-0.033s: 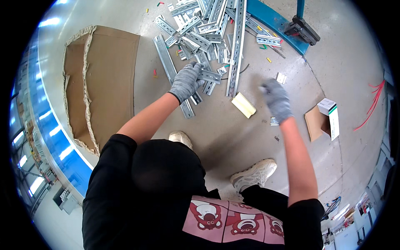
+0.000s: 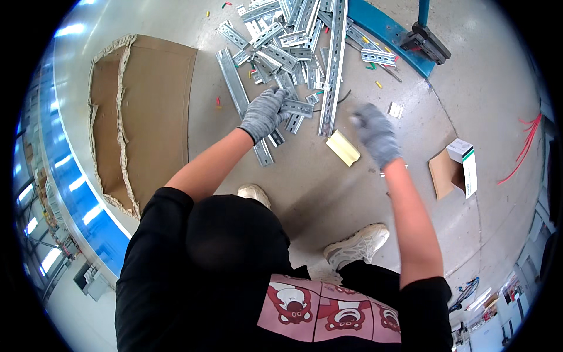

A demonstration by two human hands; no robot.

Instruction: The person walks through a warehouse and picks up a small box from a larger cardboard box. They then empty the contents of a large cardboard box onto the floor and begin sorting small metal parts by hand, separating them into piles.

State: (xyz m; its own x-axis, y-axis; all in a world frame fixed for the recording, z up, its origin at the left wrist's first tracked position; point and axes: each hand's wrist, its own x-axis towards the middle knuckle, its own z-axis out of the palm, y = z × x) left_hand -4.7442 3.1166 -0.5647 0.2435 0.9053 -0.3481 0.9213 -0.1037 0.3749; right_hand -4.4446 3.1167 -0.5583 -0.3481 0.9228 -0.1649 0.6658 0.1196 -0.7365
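My left hand [image 2: 265,114], in a grey knit glove, is closed on one end of a short slotted mounting rail [image 2: 298,108]. Beneath and beyond it spreads a heap of silvery slotted metal rails [image 2: 281,57] of mixed lengths on the floor. One long rail [image 2: 332,70] lies along the heap's right side. My right hand [image 2: 376,134], gloved alike, hangs above the floor to the right; motion smears its fingers, so its grip is unclear. Close to it on the left lies a pale yellow channel-shaped piece [image 2: 343,148]. A small metal piece [image 2: 396,110] lies just beyond it.
A flattened brown cardboard box [image 2: 155,111] lies at left. An opened small carton [image 2: 463,167] stands at right, near red wires [image 2: 522,149]. A blue metal base [image 2: 387,32] with a dark clamp-like part [image 2: 425,44] sits at the far right. Small coloured bits are scattered about.
My right hand has moved left, away from the small metal piece and toward the rail heap. My left hand keeps its hold on the short rail, almost unmoved.
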